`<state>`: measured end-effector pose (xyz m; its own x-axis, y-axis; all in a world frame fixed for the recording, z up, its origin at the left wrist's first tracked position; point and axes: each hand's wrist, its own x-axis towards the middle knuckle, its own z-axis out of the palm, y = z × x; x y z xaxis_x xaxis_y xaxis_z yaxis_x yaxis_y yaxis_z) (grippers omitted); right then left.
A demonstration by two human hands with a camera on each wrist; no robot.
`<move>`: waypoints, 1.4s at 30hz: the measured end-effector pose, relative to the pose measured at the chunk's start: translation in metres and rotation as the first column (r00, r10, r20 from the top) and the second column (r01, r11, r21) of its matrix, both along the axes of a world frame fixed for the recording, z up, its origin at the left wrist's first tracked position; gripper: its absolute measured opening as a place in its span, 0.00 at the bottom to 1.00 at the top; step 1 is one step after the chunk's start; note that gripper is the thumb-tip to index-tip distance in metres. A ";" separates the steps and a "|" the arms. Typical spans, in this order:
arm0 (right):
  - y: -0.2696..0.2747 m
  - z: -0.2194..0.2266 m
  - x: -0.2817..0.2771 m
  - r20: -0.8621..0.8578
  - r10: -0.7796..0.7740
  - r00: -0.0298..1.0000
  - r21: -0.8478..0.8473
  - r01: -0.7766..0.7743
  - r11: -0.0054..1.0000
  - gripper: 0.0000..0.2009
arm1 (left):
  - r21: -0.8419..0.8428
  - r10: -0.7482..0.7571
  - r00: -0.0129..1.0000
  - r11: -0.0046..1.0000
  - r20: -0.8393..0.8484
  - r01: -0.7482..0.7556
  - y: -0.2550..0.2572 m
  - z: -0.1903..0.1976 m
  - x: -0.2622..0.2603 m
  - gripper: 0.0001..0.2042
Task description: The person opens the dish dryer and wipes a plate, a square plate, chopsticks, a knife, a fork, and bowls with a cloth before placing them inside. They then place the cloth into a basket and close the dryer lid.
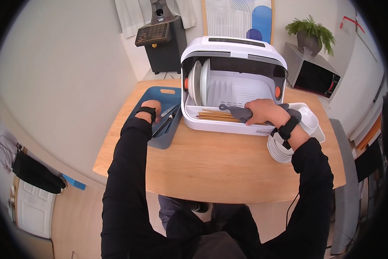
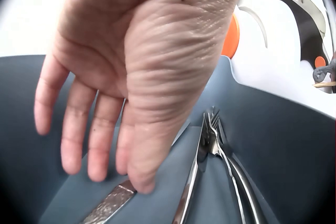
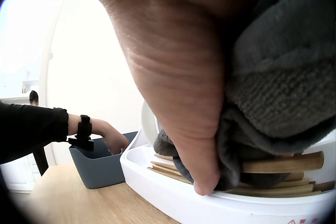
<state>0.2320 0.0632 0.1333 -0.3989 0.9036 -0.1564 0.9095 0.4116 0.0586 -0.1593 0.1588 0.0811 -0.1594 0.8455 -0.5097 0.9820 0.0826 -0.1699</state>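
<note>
The gray cloth (image 1: 238,113) is right of the middle of the head view, bunched up in the right hand (image 1: 263,111), whose thumb and fingers curl round it. It looks soft, dark and fuzzy, with folds. It lies over thin tan sticks (image 1: 214,115) in the front tray of the white box (image 1: 241,127). Farther left, the left hand (image 1: 153,108) dips into the blue bin (image 1: 163,142) on the counter (image 1: 211,168), its fingers loose and nearly straight, thumb tip by a shiny handle (image 2: 111,203). I can't tell if they touch.

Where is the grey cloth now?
In the head view, the grey cloth is in the right hand, over the chopsticks at the white cabinet's front.
</note>
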 end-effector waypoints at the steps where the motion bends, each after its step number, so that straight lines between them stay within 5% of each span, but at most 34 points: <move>1: -0.001 0.002 0.000 -0.014 -0.004 1.000 0.004 0.005 1.000 0.28 | -0.007 0.003 1.000 1.000 0.009 -0.003 0.003 0.000 0.000 0.08; 10: -0.014 0.013 0.005 -0.098 -0.025 0.995 0.046 0.029 0.998 0.27 | -0.038 -0.012 0.999 0.999 -0.038 0.010 0.016 -0.013 0.000 0.04; 13: -0.020 0.015 0.007 -0.148 -0.012 0.989 0.089 0.026 0.996 0.25 | -0.164 0.078 0.997 0.983 -0.031 -0.082 0.021 -0.011 0.001 0.05; 16: -0.027 0.018 0.008 -0.179 -0.007 0.984 0.136 0.032 0.990 0.24 | -0.093 0.069 0.996 0.993 -0.060 -0.074 0.013 -0.008 0.004 0.05; 20: -0.036 0.022 0.008 -0.200 0.007 0.980 0.181 0.030 0.983 0.22 | -0.034 -0.098 0.992 0.995 -0.074 0.096 0.014 -0.007 -0.005 0.10; 26: -0.049 0.027 -0.001 -0.254 0.064 0.965 0.235 -0.002 0.972 0.19 | -0.027 -0.001 0.992 1.000 0.124 0.004 0.009 -0.004 -0.014 0.06; 29: -0.052 0.026 -0.006 -0.302 0.126 0.945 0.305 -0.029 0.952 0.19 | 0.042 -0.120 0.989 0.992 0.085 0.117 0.009 0.000 -0.021 0.06; 35: -0.062 0.022 -0.021 -0.375 0.185 0.908 0.342 -0.050 0.938 0.19 | 0.249 -0.146 0.938 0.966 0.314 0.067 -0.028 0.038 -0.028 0.10; 39: -0.069 0.023 -0.028 -0.409 0.172 0.896 0.311 -0.040 0.950 0.19 | 0.520 -0.378 0.878 0.834 0.294 0.184 -0.043 0.045 -0.031 0.10; 42: -0.076 0.027 -0.032 -0.503 0.146 0.852 0.273 -0.003 0.962 0.21 | 0.823 -0.598 0.801 0.470 0.032 0.319 -0.076 0.042 -0.030 0.09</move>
